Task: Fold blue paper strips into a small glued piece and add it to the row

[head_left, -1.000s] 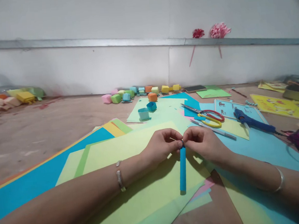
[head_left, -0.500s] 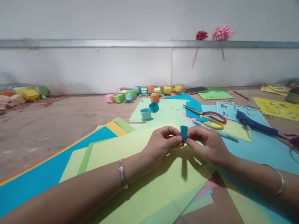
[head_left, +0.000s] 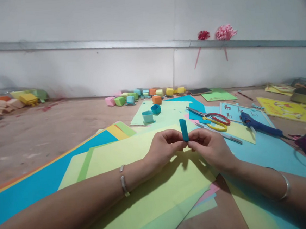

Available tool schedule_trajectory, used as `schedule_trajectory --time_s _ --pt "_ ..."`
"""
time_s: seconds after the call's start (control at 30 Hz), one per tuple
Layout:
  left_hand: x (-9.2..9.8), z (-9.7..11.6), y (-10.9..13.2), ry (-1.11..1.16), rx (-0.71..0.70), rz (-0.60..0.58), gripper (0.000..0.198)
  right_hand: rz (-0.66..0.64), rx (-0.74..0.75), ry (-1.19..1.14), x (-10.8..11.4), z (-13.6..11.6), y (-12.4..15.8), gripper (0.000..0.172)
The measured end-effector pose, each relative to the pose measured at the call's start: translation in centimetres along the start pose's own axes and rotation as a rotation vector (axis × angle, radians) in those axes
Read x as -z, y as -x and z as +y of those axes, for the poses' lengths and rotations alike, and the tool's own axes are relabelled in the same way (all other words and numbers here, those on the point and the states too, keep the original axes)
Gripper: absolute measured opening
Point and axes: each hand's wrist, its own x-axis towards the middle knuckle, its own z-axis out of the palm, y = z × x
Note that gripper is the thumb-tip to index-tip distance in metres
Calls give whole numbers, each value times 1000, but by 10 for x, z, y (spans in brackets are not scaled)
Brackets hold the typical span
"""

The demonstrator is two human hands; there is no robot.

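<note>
A narrow blue paper strip stands upright between my two hands, its lower end pinched by both. My left hand grips it from the left with thumb and forefinger. From the other side my right hand pinches the same lower end, fingertips almost meeting the left ones. Beneath both hands lies a pale yellow-green paper sheet. Beyond them, a light blue paper box and a darker blue paper box sit open-topped on a pale green sheet.
Scissors with red and yellow handles and a cutter knife lie right of my hands. Farther right is a blue glue gun with a cord. Small paper cubes line the wall; blue sheets fan out left.
The blue strip now shows taller and more of its face above my fingertips. Both hands stay in nearly the same place, and the whole view has shifted slightly.
</note>
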Motion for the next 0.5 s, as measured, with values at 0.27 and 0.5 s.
schedule_trajectory --time_s 0.27,0.5 --pt "1 0 -2 -132 -70 9 9 50 68 62 0 -1 0 9" --pt "2 -5 -3 -142 -103 -18 10 18 -27 43 1 -4 -1 10"
